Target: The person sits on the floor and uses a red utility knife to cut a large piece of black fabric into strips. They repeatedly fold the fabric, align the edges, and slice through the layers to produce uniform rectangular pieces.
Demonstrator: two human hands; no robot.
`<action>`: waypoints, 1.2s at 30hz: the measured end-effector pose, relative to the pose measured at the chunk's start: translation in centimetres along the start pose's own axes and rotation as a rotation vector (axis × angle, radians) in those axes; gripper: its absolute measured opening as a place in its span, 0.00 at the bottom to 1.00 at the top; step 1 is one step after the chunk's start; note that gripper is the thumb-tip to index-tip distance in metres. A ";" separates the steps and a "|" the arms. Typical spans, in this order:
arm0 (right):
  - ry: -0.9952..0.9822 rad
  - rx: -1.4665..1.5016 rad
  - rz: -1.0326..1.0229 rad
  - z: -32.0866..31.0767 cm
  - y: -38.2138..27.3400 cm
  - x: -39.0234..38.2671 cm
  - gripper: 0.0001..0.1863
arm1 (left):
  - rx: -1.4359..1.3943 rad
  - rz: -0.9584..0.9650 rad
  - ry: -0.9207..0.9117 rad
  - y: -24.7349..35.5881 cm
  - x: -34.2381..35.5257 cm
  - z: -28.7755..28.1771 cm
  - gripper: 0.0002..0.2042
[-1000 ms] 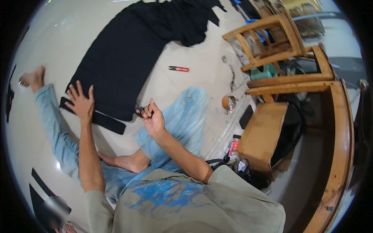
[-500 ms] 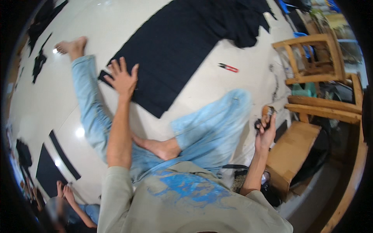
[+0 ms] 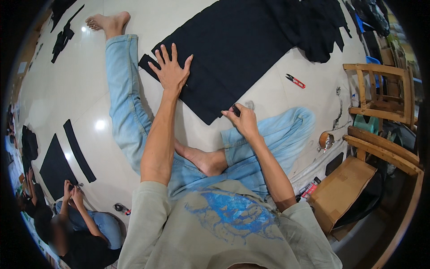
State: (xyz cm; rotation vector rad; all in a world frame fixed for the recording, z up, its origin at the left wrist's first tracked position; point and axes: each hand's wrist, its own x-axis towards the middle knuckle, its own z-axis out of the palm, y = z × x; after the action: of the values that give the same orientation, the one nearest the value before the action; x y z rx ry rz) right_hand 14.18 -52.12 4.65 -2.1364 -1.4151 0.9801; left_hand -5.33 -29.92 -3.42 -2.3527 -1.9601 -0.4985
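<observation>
Black fabric point(image 3: 224, 54) lies spread on the pale tiled floor in front of me, bunched up at its far right end. My left hand point(image 3: 172, 74) rests flat on its left part with fingers spread, next to a narrow black strip point(image 3: 149, 66) at the fabric's edge. At the near corner of the fabric, my right hand point(image 3: 244, 120) pinches a small dark piece point(image 3: 235, 110), too small to make out its kind. Red-handled thread snips point(image 3: 295, 81) lie on the floor to the right of the fabric.
On the right are a brown ring-shaped roll point(image 3: 326, 141), a cardboard box point(image 3: 342, 188) and wooden frames point(image 3: 380, 94). At the lower left, a person point(image 3: 89, 224) handles a black fabric piece point(image 3: 57, 168) beside a curved black strip point(image 3: 79, 150). My bare feet and jeans border the fabric.
My right hand has moved left from beside the brown roll to the fabric's near corner, carrying a small dark piece. My left hand stays flat on the fabric. The whole view has shifted.
</observation>
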 end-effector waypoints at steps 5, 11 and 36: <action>0.062 0.225 -0.002 -0.1 1.2 -0.5 0.15 | 0.006 0.003 -0.007 -0.1 -0.1 0.0 0.40; 0.099 0.530 0.064 -1.0 1.7 -1.7 0.17 | -0.047 0.038 -0.011 0.2 0.1 -0.6 0.38; -0.073 1.498 0.120 -6.9 -6.3 -4.9 0.36 | -1.178 -0.148 -0.169 16.5 -15.5 -15.6 0.27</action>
State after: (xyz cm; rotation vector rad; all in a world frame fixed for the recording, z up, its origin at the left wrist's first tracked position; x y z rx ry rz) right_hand 14.04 -53.60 15.06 -1.0055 -0.2197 1.4575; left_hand 4.83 -51.65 10.06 -2.8123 -2.2602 -1.9689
